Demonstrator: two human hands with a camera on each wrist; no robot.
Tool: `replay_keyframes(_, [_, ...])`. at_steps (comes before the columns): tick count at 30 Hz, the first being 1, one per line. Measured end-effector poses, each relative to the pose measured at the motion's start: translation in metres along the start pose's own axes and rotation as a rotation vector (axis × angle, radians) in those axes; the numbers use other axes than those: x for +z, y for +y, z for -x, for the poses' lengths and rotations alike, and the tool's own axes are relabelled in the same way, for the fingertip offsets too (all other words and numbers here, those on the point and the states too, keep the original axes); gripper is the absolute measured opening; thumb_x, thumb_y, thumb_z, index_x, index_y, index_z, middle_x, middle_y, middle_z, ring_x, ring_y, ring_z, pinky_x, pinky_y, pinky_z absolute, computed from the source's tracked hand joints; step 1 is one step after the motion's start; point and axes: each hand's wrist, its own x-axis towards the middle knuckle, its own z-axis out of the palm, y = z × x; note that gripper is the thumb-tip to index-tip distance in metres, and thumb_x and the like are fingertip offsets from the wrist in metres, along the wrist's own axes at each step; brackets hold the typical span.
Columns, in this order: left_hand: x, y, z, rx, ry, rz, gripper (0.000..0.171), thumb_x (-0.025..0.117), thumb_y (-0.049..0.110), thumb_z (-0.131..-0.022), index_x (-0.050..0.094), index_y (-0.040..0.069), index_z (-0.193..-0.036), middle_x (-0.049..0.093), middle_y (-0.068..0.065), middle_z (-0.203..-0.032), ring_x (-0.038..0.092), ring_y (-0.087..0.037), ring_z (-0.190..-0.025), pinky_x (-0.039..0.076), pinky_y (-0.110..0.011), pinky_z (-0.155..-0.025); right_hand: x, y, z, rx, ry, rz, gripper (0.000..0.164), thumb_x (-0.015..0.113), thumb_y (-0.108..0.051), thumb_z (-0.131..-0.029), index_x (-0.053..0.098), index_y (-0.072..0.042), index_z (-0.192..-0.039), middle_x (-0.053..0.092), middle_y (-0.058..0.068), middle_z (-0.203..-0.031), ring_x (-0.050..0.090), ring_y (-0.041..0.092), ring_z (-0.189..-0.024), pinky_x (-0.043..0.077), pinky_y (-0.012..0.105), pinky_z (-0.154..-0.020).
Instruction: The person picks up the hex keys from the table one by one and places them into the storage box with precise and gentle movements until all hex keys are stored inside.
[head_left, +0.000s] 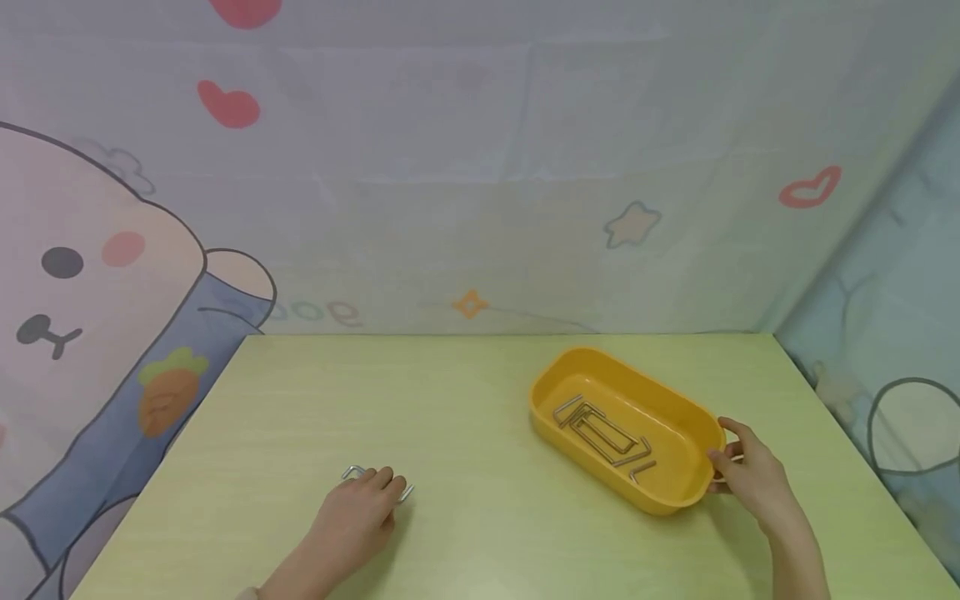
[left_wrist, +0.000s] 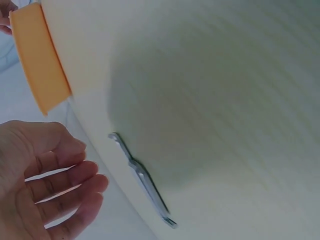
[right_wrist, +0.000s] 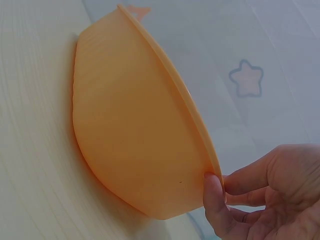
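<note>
On L-wrist cam only, L hand (left_wrist: 50, 185) & rod (left_wrist: 149, 188) prob. apart.

"What's the left hand (head_left: 352, 517) doing?"

"Its back is facing up, and its fingers (left_wrist: 65, 181) are curving loosely — slim gaps are showing between them."

"And its arm?"

"The left forearm (head_left: 300, 571) is slanting forward and inward."

"The right hand (head_left: 757, 479), then?"

"That one's pinching — its fingers are bending inward. The right forearm (head_left: 798, 558) is angling slightly inward behind it."
</note>
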Motion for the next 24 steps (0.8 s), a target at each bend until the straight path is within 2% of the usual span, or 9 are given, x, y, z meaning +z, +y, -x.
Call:
replay_keyframes(6, [0.003,-0.011,0.008,0.038,-0.015,-0.010,0.030,0.073,-0.001,-0.058,0.056,0.013,-0.079,0.049,0.007,-0.071,0.048,-0.011,-0.067,0.038,-0.020,-0.053,0.000,-0.001,0.000,0.001,0.000,0.008,0.057,0.043,-0.007,-0.099,0.017,0.010,-0.146,0.043,0.020,-0.104,0.061,0.014,-0.080,0.057,0.023,-0.065])
replay_keyframes(11, [0.009,-0.021,0.012,0.072,-0.018,-0.027,0.030,0.068,-0.004,-0.057,0.055,0.012,-0.078,0.046,0.006,-0.069,0.045,-0.013,-0.066,0.031,-0.019,-0.052,0.001,0.000,0.001,0.003,-0.002,0.007,0.057,0.043,-0.006,-0.099,0.016,0.010,-0.146,0.042,0.020,-0.104,0.061,0.014,-0.080,0.057,0.023,-0.065])
replay_keyframes(16, [0.012,-0.028,0.014,0.069,-0.066,-0.042,0.032,0.070,-0.004,-0.057,0.058,0.012,-0.081,0.049,0.006,-0.072,0.044,-0.012,-0.065,0.028,-0.019,-0.052,0.001,-0.001,0.001,0.002,-0.001,-0.003,0.057,0.043,-0.006,-0.099,0.016,0.010,-0.147,0.043,0.020,-0.105,0.061,0.013,-0.080,0.057,0.023,-0.066])
replay_keyframes(24, [0.017,-0.033,0.014,0.076,-0.115,-0.051,0.030,0.075,-0.001,-0.063,0.061,0.013,-0.085,0.054,0.005,-0.077,0.049,-0.013,-0.069,0.034,-0.021,-0.053,0.000,-0.002,0.002,0.005,-0.007,-0.013,0.057,0.043,-0.006,-0.099,0.016,0.010,-0.146,0.043,0.018,-0.102,0.062,0.011,-0.076,0.058,0.024,-0.066])
